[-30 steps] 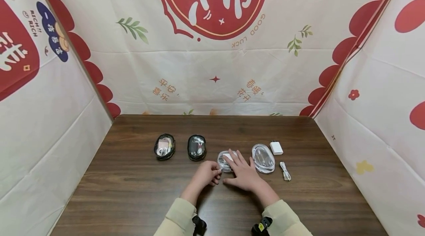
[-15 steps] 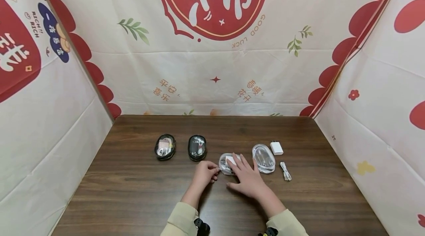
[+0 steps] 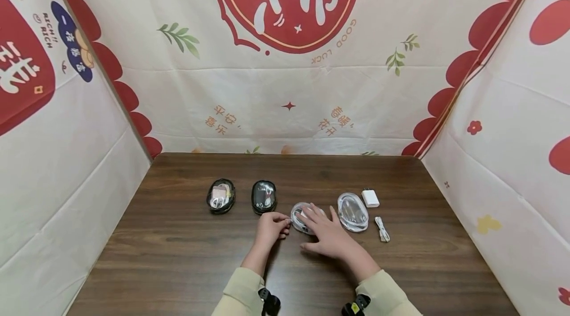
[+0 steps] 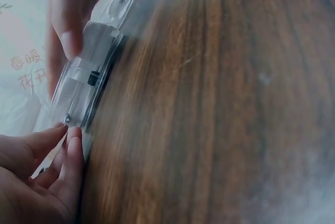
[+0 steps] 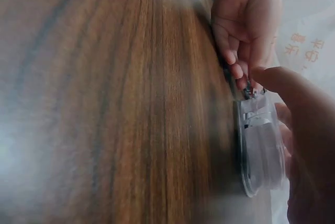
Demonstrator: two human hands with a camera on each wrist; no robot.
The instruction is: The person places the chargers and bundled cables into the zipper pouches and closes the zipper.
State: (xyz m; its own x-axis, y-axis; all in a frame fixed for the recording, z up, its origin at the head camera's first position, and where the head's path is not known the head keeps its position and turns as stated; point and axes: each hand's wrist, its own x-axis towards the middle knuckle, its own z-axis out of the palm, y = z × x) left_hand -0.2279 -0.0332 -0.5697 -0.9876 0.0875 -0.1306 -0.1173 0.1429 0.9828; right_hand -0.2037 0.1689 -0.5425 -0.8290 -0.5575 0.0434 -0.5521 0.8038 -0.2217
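Observation:
A small clear oval zip pouch (image 3: pixel 298 219) with pale edging lies on the table, partly hidden under my right hand (image 3: pixel 328 237). That hand spreads its fingers over the pouch top, the thumb apart from it on the near side. At the pouch's left end, my left hand (image 3: pixel 269 229) pinches the small zipper pull between thumb and forefinger. In the left wrist view, the pouch (image 4: pixel 86 85) stands upright-edged beside the pinching fingertips (image 4: pixel 74 134). The right wrist view shows the same pouch (image 5: pixel 261 145) with something white inside.
Two black-edged clear pouches, one at the left (image 3: pixel 220 196) and one nearer (image 3: pixel 264 197), lie beyond my left hand. On the right are another clear pouch (image 3: pixel 353 212), a white charger plug (image 3: pixel 370 198) and a bundled white cable (image 3: pixel 382 229). Printed cloth walls surround the table (image 3: pixel 178 266).
My left hand has moved slightly left and away from me, still pinching at the pouch end. The pouch has shifted and turned a little under my right hand, which stays spread over it.

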